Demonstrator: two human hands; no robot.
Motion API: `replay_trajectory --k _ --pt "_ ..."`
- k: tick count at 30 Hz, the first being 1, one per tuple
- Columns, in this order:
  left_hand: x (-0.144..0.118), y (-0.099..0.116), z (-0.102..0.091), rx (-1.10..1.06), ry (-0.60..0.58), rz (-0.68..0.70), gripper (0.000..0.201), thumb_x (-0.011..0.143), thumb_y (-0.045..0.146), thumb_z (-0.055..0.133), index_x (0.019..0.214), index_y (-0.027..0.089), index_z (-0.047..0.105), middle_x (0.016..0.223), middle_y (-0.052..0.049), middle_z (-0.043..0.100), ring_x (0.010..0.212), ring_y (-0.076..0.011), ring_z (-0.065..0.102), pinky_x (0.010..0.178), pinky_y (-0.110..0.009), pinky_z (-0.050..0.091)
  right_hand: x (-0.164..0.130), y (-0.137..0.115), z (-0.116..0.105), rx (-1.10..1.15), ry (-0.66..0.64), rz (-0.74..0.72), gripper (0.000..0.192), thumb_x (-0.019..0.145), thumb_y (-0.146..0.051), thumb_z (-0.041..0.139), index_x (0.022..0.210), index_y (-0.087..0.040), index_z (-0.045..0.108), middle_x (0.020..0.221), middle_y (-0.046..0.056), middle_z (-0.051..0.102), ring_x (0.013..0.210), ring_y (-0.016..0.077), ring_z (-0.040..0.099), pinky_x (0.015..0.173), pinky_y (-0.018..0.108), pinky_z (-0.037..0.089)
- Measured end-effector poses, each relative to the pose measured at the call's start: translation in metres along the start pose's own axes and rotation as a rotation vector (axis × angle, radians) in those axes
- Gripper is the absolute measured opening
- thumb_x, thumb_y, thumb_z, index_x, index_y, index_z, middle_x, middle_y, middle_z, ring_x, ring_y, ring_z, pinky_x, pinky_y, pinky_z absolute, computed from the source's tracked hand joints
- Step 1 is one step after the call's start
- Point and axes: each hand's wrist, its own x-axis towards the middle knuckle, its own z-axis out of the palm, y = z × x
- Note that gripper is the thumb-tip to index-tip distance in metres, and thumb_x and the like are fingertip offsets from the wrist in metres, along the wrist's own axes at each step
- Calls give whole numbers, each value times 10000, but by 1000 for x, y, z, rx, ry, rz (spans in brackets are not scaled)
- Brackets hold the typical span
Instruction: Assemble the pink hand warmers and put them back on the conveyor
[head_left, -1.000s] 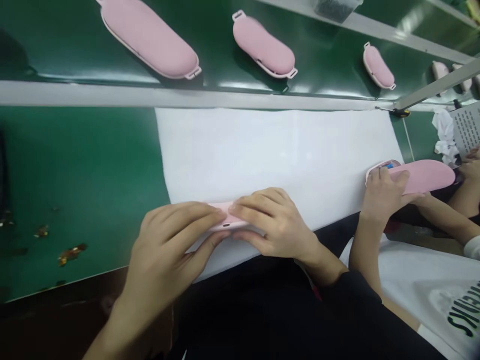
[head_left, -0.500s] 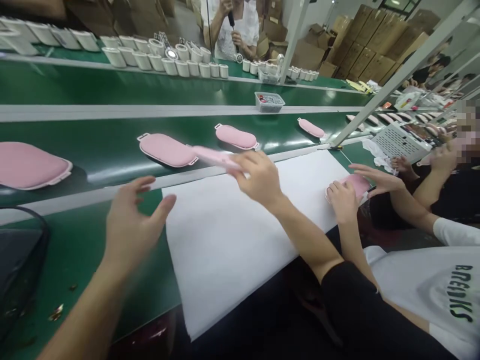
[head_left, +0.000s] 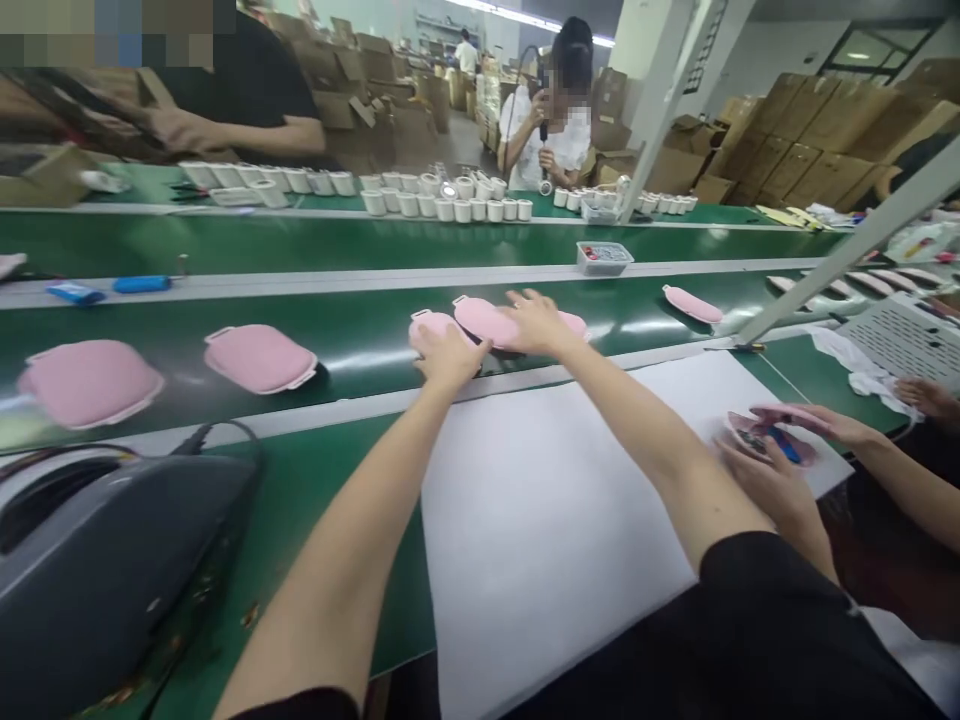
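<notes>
Both my arms reach out to the green conveyor belt (head_left: 352,345). My left hand (head_left: 444,352) lies on a small pink pad (head_left: 425,325), fingers curled over its near edge. Just to the right, my right hand (head_left: 536,322) rests on a longer pink pad (head_left: 484,320) lying on the belt, fingers spread across its top. The two pads lie side by side and seem to touch. A white sheet (head_left: 555,500) covers the bench below my arms.
More pink pads (head_left: 259,357) (head_left: 90,382) (head_left: 691,304) ride the belt. A grey machine (head_left: 112,560) sits at the near left. A co-worker's hands (head_left: 772,450) work on a pink part at the right. White cups (head_left: 442,208) and a small bin (head_left: 604,258) stand beyond.
My right hand has carried the pink pad from the white sheet out to the belt and set it down. My left hand has followed and landed on the neighbouring pad. The view has tilted up.
</notes>
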Motion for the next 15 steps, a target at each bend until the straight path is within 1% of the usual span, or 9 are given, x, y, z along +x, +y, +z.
replay_trajectory --k 2,3,5,7,9,11,12,13,15 --pt "8 6 3 -10 -3 -10 982 831 705 749 1616 205 435 1782 -267 138 1642 -571 152 1254 -775 307 -7 22 -13 -4 -68 131 731 913 -563 835 1537 -275 588 1643 166 521 1542 446 463 1255 669 413" --pt "11 9 4 -17 -3 -12 994 807 663 799 1609 205 430 1778 -272 140 1633 -573 169 1250 -765 319 -10 32 -19 -5 -97 192 749 928 -576 813 1559 -257 565 1648 179 509 1540 445 463 1253 676 412" --pt "16 12 4 -35 -3 -3 990 771 574 867 1582 204 436 1768 -280 147 1613 -562 217 1239 -731 355 -19 49 -27 -9 -133 291 659 999 -558 734 1536 -215 568 1588 166 554 1460 372 551 1217 628 476" --pt "17 10 2 -55 -9 25 967 759 521 887 1556 198 445 1757 -284 156 1585 -541 279 1214 -689 407 -32 60 -31 -9 -138 367 538 1046 -517 685 1464 -187 606 1494 131 614 1345 295 629 1160 557 544" --pt "10 0 0 -71 -27 79 944 769 491 874 1555 197 442 1749 -276 166 1551 -517 346 1182 -647 460 -52 69 -31 -1 -119 432 497 1052 -513 679 1417 -180 627 1435 116 641 1281 270 653 1123 524 564" --pt "-10 -15 -3 -78 -51 164 920 780 453 851 1567 214 440 1744 -238 201 1534 -482 394 1193 -606 475 -84 74 -28 13 -90 497 524 1040 -504 678 1452 -187 608 1400 119 657 1264 274 648 1129 512 537" --pt "-24 -25 -4 -78 -64 216 903 776 430 845 1563 232 450 1737 -206 235 1535 -456 407 1220 -584 465 -105 74 -26 21 -71 529 547 1032 -482 675 1491 -198 586 1388 122 665 1267 279 639 1142 502 514" --pt "-42 -35 -6 -77 -78 273 897 763 401 845 1558 253 458 1721 -171 283 1535 -426 421 1260 -561 440 -128 73 -23 27 -51 558 578 1019 -453 670 1533 -213 561 1381 124 673 1278 285 627 1161 491 488" --pt "-86 -62 -10 -75 -144 362 875 717 351 850 1516 284 497 1662 -130 397 1492 -392 488 1257 -543 464 -177 62 -16 31 -9 608 644 985 -402 664 1593 -244 522 1400 131 671 1323 307 594 1211 484 433"
